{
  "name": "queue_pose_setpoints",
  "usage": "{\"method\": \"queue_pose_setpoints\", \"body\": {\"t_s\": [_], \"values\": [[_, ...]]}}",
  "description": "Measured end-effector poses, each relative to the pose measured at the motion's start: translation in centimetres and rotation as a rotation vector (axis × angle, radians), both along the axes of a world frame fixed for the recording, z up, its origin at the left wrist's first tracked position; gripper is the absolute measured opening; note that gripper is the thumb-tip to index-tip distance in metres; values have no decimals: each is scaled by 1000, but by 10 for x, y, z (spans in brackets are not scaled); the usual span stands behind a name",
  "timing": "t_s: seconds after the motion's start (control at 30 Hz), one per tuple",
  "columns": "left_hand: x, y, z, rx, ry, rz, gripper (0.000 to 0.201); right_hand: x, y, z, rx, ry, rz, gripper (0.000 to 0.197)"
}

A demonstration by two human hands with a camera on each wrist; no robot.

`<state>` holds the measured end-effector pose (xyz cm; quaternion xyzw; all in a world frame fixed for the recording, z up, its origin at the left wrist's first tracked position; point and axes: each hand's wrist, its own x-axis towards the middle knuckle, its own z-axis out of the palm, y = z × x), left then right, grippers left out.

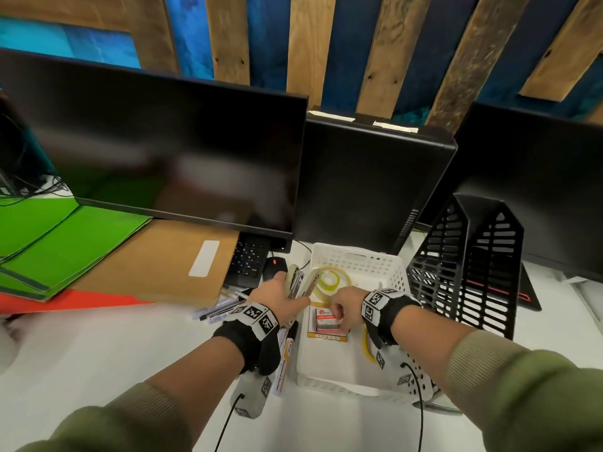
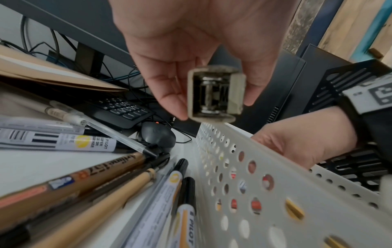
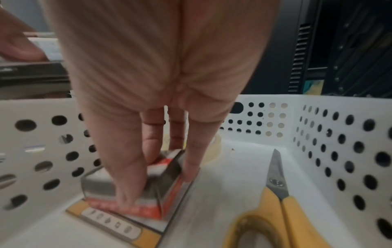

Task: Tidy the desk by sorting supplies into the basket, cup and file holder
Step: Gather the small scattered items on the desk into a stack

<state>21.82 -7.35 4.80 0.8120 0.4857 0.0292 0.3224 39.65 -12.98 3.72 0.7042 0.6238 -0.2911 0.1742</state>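
Observation:
My left hand grips a beige stapler just above the left rim of the white perforated basket. Inside the basket, my right hand pinches a small red and grey box between thumb and fingers. The box rests on a yellow-edged card on the basket floor. Yellow scissors and a clear tape roll also lie in the basket. Several pens and markers lie on the desk to its left.
A black mesh file holder stands right of the basket. Green folders, a brown envelope and a red folder are piled at the left under a monitor. A keyboard and mouse sit behind the pens.

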Motion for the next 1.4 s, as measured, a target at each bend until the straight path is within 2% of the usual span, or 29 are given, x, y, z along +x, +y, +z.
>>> {"method": "queue_pose_setpoints", "body": {"t_s": [0.03, 0.13, 0.23, 0.33, 0.4, 0.43, 0.47, 0.53, 0.57, 0.63, 0.8, 0.9, 0.97, 1.03, 1.1, 1.17, 1.23, 1.27, 1.33, 1.4], "values": [[-1, 0, 0, 0, 3, 2, 52, -2, 1, -1, -6, 9, 6, 18], [-2, 0, 2, 10, 2, 8, 49, -6, 5, -3, -59, 35, 7, 33], [-1, 1, 3, 8, 1, 6, 50, -7, 4, 0, -56, 41, -18, 34], [1, 1, 6, 24, -13, -6, 49, -3, 1, 12, 14, 89, -90, 34], [2, -1, 10, 20, -57, -12, 48, -1, -2, 24, 149, 157, -201, 31], [4, -2, 13, 4, -83, -14, 48, -1, -5, 30, 215, 243, -293, 32], [6, -3, 15, -9, -121, -18, 46, -2, -9, 35, 245, 408, -418, 32], [11, -3, 18, -33, -190, -27, 41, -6, -18, 44, 197, 872, -661, 35], [14, -3, 19, -49, -209, -35, 41, -8, -22, 47, 166, 1019, -725, 37], [19, -7, 21, -72, -242, -69, 41, -11, -31, 50, 139, 1134, -754, 40], [28, -20, 23, -171, -258, -183, 48, -19, -51, 46, 189, 1280, -871, 33], [31, -26, 22, -258, -243, -244, 54, -19, -61, 44, 189, 1333, -951, 37], [31, -30, 23, -305, -259, -249, 56, -19, -65, 45, 211, 1308, -1029, 32], [30, -30, 22, -311, -243, -256, 47, -17, -68, 46, 232, 1215, -1111, 22], [24, -25, 17, -206, -147, -273, 41, -16, -70, 50, 211, 990, -1077, 12], [15, -19, 10, -49, -30, -310, 43, -14, -72, 53, 135, 572, -851, 15], [6, -16, 4, -4, 88, -368, 50, -14, -72, 55, 15, 221, -540, 36], [3, -16, 2, -22, 119, -389, 53, -16, -71, 54, -37, 107, -413, 46], [-3, -16, 2, -64, 130, -428, 54, -23, -69, 53, -130, 12, -279, 54], [-6, -15, 2, -73, 122, -456, 55, -29, -67, 53, -199, -14, -219, 54]]}}
